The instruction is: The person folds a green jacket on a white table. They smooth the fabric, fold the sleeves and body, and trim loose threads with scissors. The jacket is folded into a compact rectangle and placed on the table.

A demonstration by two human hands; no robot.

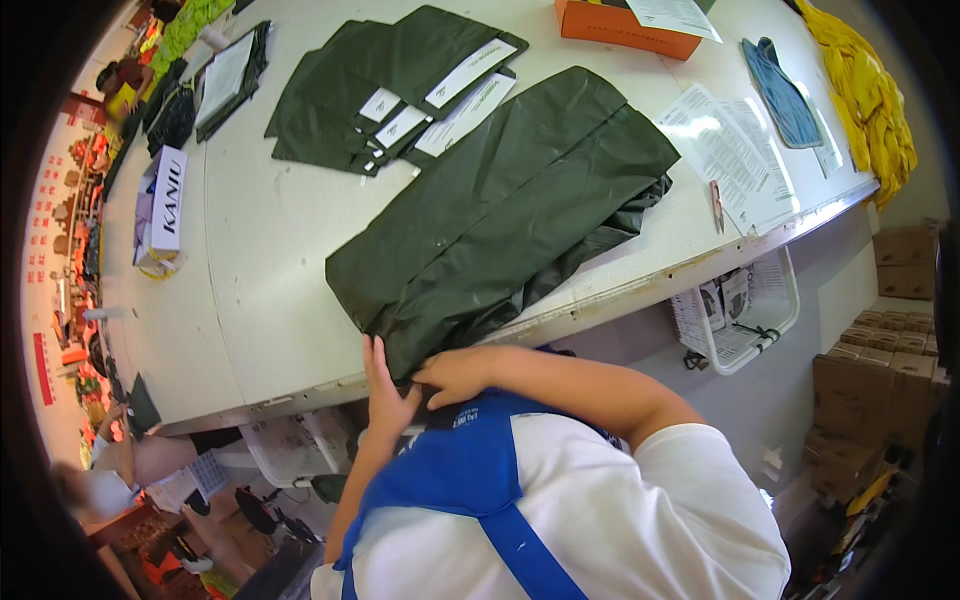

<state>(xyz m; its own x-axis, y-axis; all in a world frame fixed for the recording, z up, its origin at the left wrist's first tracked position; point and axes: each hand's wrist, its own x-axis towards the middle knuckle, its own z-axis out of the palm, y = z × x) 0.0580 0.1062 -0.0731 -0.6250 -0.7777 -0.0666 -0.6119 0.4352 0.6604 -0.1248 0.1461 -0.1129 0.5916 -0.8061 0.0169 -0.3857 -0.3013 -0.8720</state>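
A folded dark green coated-fabric garment (500, 190) lies slantwise across the table, its near corner hanging over the front edge. My left hand (385, 395) rests against that corner from the left, fingers stretched straight up along the fabric and thumb apart. From the right, my right hand (455, 375) has its fingers bent on the same corner, thumb and fingertips at the cloth; part of its grip is hidden. Behind the garment, several flat dark green folded pieces with white labels (400, 85) overlap in a fanned pile.
Right of the garment lie printed sheets (735, 150), a pen-like red tool (717, 205) and a blue cloth piece (780, 95). An orange box (625, 30) stands at the back. Yellow fabric (865, 90) drapes over the far right. White baskets (745, 315) sit below the table edge (640, 290).
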